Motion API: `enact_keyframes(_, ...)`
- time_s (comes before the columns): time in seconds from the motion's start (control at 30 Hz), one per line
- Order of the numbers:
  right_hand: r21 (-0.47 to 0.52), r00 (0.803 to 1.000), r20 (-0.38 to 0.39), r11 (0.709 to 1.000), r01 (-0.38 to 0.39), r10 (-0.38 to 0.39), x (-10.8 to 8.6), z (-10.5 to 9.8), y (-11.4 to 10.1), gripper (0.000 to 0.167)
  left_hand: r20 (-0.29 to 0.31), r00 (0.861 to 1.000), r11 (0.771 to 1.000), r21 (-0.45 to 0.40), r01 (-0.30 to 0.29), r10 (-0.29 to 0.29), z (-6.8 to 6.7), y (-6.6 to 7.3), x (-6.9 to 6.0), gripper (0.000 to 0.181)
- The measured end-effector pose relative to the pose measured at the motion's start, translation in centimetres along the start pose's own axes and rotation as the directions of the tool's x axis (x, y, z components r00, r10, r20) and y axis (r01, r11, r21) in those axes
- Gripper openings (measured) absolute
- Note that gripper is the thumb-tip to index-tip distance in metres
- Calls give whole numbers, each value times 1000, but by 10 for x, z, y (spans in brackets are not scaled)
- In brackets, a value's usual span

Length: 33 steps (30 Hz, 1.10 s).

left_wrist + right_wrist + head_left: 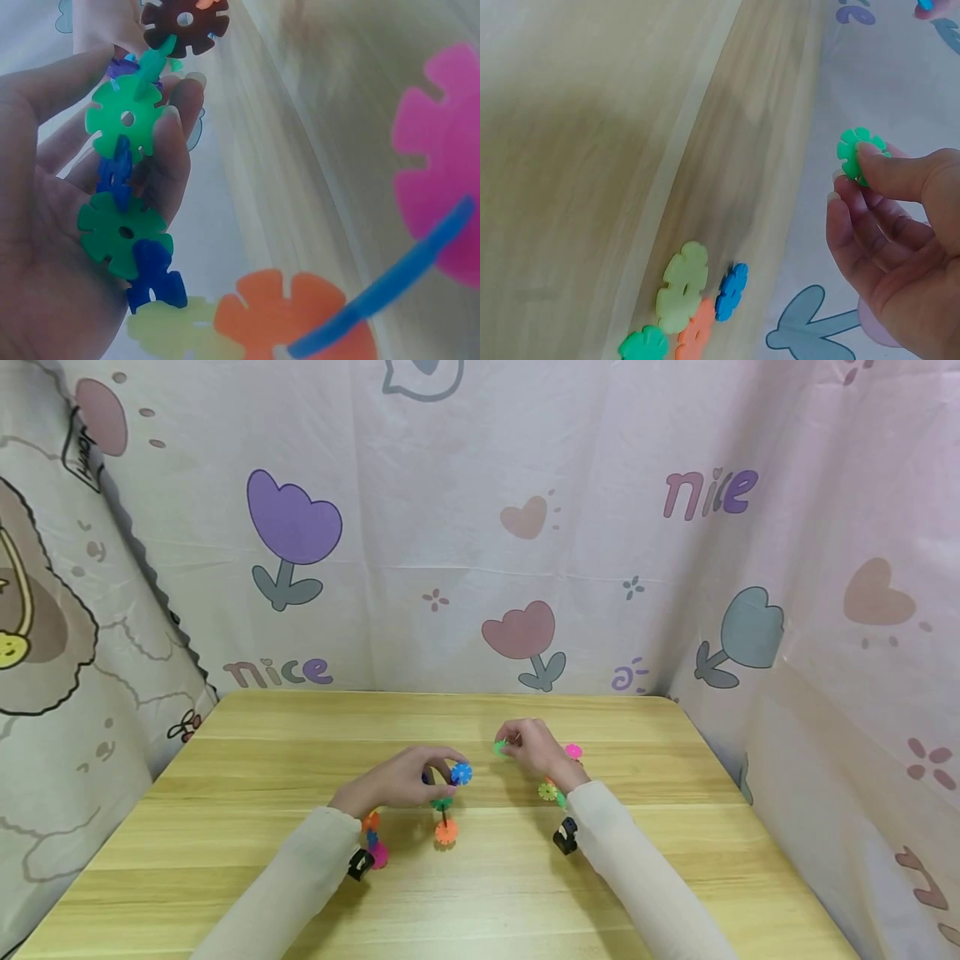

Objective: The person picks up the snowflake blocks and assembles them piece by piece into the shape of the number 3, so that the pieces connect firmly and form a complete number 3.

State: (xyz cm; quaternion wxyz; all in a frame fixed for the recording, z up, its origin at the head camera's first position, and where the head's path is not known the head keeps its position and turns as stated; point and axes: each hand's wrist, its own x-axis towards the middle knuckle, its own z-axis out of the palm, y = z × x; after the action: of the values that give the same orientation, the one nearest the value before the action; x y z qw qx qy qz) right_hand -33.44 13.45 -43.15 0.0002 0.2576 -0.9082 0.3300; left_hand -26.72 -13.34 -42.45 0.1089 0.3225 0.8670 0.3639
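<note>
My left hand (pixel 405 777) holds a chain of slotted plastic snowflake discs pushed together edge to edge. In the left wrist view, a bright green disc (pixel 105 116), a dark green disc (pixel 109 240) and dark blue ones (pixel 157 281) lie along the palm and fingers. The chain runs on to a brown disc (pixel 166 39) at one end, and to orange (pixel 259 307) and pink (pixel 435 135) discs near the wrist. Further right, my right hand (pixel 536 747) pinches a single green snowflake disc (pixel 849 154) between thumb and fingers, apart from the chain.
Loose discs lie on the wooden table (pixel 637 877) by my right wrist, among them a yellow-green one (pixel 681 289), a blue one (pixel 731 292) and a pink one (pixel 573 751). A printed cloth (pixel 420 527) hangs behind the table.
</note>
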Motion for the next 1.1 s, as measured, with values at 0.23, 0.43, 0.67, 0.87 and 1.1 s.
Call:
enact_keyframes(0.23, -4, 999, 2, 999, 32, -32, -1, 0, -6, 7, -1, 1000, 1000, 1, -12, 12, 0, 1, 1, 43)
enact_keyframes(0.43, -2, 999, 0, 999, 46, -46, -4, -1, -10, 7, 1, 1000, 1000, -7, -25, 25, 1, 1, 2, 43)
enact_keyframes(0.67, 6, 999, 5, 999, 54, -54, -9, -2, -14, 7, 5, 1000, 1000, -15, -19, 19, 1, 2, 1, 43)
enact_keyframes(0.87, 34, 993, 12, 992, 118, -119, -12, -3, -20, 8, -13, 1000, 1000, 4, 7, -7, -1, 2, -2, 44)
enact_keyframes(1.1, 71, 977, 10, 975, 213, -214, -17, -1, -30, 8, -21, 1000, 1000, -6, 12, -12, -3, 2, -1, 44)
